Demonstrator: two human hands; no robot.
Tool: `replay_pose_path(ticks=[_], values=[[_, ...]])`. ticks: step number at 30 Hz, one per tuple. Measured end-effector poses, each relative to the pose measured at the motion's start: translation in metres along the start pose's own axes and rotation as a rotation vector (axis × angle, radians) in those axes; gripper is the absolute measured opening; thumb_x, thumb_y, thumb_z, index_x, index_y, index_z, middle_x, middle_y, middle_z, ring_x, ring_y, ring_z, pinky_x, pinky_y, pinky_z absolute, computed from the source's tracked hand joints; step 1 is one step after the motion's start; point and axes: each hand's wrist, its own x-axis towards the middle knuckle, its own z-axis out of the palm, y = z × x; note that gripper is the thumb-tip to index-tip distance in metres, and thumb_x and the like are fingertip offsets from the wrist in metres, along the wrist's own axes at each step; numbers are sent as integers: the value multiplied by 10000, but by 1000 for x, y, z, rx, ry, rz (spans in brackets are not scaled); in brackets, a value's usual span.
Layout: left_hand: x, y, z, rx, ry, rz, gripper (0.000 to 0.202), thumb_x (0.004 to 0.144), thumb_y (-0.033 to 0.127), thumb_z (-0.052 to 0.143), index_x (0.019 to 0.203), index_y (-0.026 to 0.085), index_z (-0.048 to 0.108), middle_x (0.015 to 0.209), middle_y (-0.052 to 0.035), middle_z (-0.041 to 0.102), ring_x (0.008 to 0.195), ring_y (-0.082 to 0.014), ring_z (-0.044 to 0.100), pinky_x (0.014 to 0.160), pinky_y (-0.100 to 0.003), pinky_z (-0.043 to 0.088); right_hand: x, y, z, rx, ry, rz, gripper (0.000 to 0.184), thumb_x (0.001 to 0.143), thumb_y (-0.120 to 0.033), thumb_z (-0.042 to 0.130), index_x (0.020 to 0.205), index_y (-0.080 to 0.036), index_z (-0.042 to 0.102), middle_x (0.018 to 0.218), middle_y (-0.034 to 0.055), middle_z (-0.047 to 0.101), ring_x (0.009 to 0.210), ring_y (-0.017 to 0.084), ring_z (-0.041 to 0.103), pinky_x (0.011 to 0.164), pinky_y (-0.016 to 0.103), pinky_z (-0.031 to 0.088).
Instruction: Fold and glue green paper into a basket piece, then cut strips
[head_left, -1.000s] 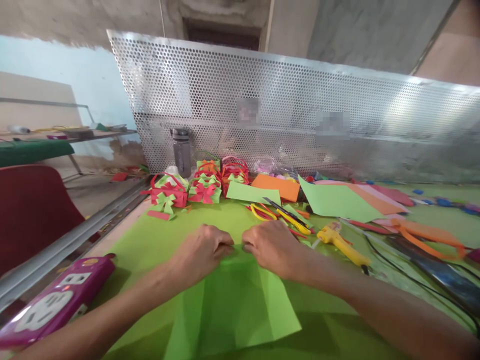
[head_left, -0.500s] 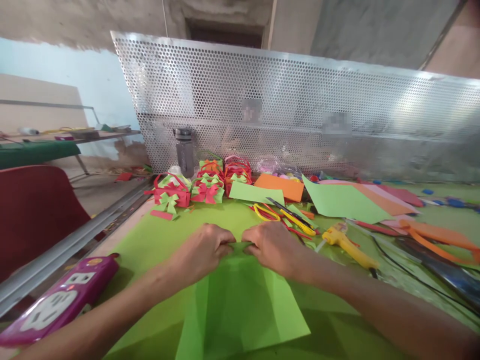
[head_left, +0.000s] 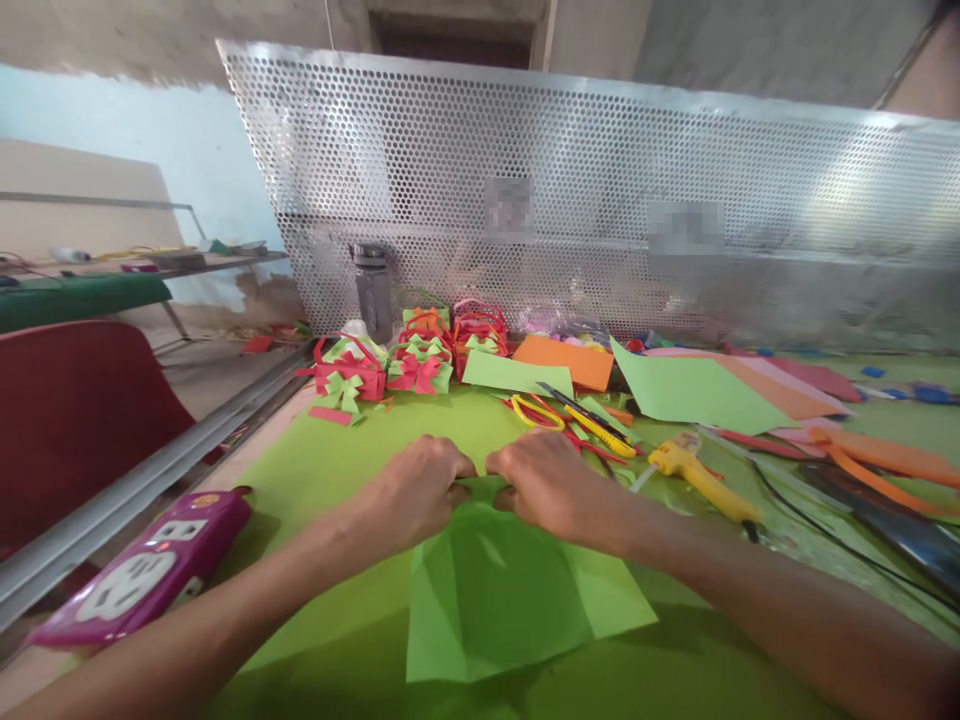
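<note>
Both hands pinch the far edge of a sheet of green paper (head_left: 517, 590), which has crease lines and flares toward me above the green tabletop. My left hand (head_left: 427, 485) grips that edge from the left, thumb and fingers pressed together. Close beside it, my right hand (head_left: 544, 490) holds the same edge from the right. A narrow strip of the paper shows between the two hands. Beyond the right hand lie a yellow box cutter (head_left: 600, 430) and yellow-handled scissors (head_left: 537, 412).
Small red and green paper baskets (head_left: 351, 375) with bows stand at the back, near a grey bottle (head_left: 371, 290). A yellow glue gun (head_left: 705, 485) and coloured sheets (head_left: 705, 390) lie to the right. A purple power strip (head_left: 146, 570) is at left. Perforated metal (head_left: 585, 160) stands behind.
The lower part of the green paper has swung to the right and lifted a little. Both hands keep their pinch on its far edge. The view has shifted slightly.
</note>
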Motion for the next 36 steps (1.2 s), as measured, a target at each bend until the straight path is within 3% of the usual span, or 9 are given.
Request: replay_pose_path(ticks=[10,19,26,31,36], values=[[5,25,-7,231,-48,-105,128,720,137,554,725,132,682,744,-140,690,741,-280,663,629,-327,477,3,-5,6,-3,2,29,105,757,-171,578,715,-150,672,664,90,681,683,196,613,596,284,303],[3,11,-13,276,-63,-74,137,692,74,549,662,140,666,736,-110,688,737,-245,664,623,-292,478,1,4,5,-12,27,38,113,781,-137,556,692,-165,619,646,32,631,691,161,561,714,282,319],[2,1,-12,264,-7,-40,210,660,21,469,647,148,637,659,-64,652,670,-189,639,557,-238,420,3,11,13,-44,63,75,97,788,-165,548,725,-172,621,670,50,644,702,184,585,625,279,298],[0,4,-18,291,24,-83,184,671,32,489,636,135,637,655,-97,659,657,-239,649,516,-267,410,5,14,14,-55,70,84,86,787,-181,550,736,-175,619,707,59,665,705,190,617,540,273,254],[4,19,-16,289,42,-81,125,701,130,542,702,146,666,706,-102,679,708,-257,656,566,-287,444,6,10,15,-57,62,81,87,775,-166,548,783,-189,631,710,51,678,720,199,634,529,271,259]])
